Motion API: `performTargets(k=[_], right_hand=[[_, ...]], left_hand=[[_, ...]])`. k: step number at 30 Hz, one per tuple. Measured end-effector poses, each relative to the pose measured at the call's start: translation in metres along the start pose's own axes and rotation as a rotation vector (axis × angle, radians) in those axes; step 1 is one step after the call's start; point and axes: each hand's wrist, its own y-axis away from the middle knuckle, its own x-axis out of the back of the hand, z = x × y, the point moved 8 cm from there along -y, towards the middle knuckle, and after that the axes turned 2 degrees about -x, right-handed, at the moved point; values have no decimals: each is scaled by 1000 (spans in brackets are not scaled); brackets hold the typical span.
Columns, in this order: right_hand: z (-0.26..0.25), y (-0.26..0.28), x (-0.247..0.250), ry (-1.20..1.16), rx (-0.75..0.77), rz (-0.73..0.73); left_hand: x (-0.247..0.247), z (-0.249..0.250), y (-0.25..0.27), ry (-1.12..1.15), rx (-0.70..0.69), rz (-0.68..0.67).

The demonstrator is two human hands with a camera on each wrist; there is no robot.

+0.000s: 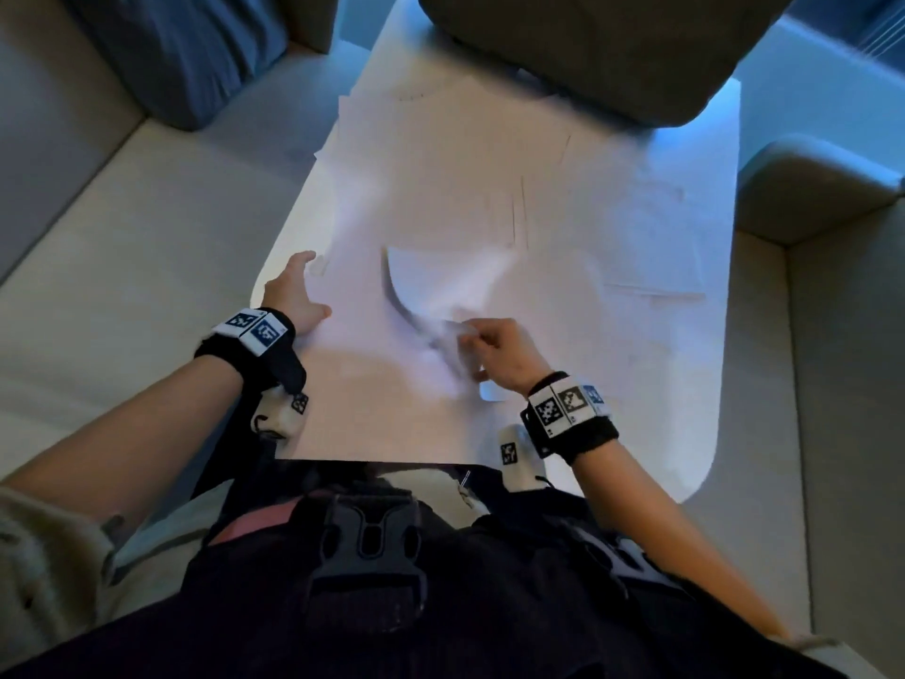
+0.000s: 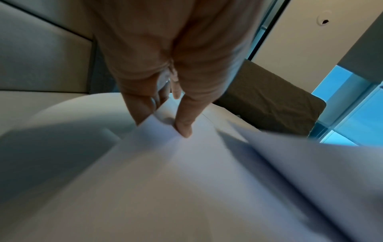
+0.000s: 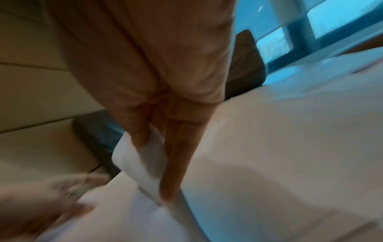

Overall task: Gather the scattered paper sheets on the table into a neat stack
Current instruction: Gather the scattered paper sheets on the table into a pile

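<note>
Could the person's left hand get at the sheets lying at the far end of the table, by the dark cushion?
Probably yes. The left hand only grips a near sheet at the table's left edge, and nothing stands before the far sheets; leaning forward looks needed.

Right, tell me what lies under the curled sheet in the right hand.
Under the curled sheet, pinched by the right hand, lie more flat white sheets on the table. How many are directly beneath it is covered.
</note>
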Motion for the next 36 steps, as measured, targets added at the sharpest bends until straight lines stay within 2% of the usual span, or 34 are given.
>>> performTargets(k=[3,5,7,8,10,12,13,15,18,20,24,27,29,31,33,36], right_hand=[[-13,14,-54,-15,-48,-284],[-19,22,-69,-8,-57,-455],[-14,21,-58,55,-64,-480],[-6,16,-40,74,-82,-399],[26,0,16,115,-161,-76],[70,-2,77,257,-329,257],[91,2,99,326,-431,350],[124,9,122,396,-598,385],[138,8,129,291,-636,361],[131,3,119,159,-578,343],[101,-3,79,261,-378,289],[97,1,59,218,-336,261],[99,6,63,160,-335,251],[108,12,81,130,-363,312],[125,22,108,114,-442,460],[157,48,134,144,-710,626]], left_hand=[[-1,2,3,64,42,23],[-2,4,7,135,82,35],[-4,6,10,179,105,22],[-5,6,12,184,110,13],[-7,4,14,154,112,-10],[-10,3,16,99,115,-45],[-11,1,16,73,124,-57],[-12,-2,17,50,149,-59],[-12,0,17,54,145,-16],[-13,2,14,67,138,13],[-13,9,11,43,125,39],[-2,5,2,2,99,107],[7,4,-4,-33,65,144],[13,5,-8,-55,37,176],[14,6,-8,-56,4,215],[9,14,-2,-87,-100,261]])
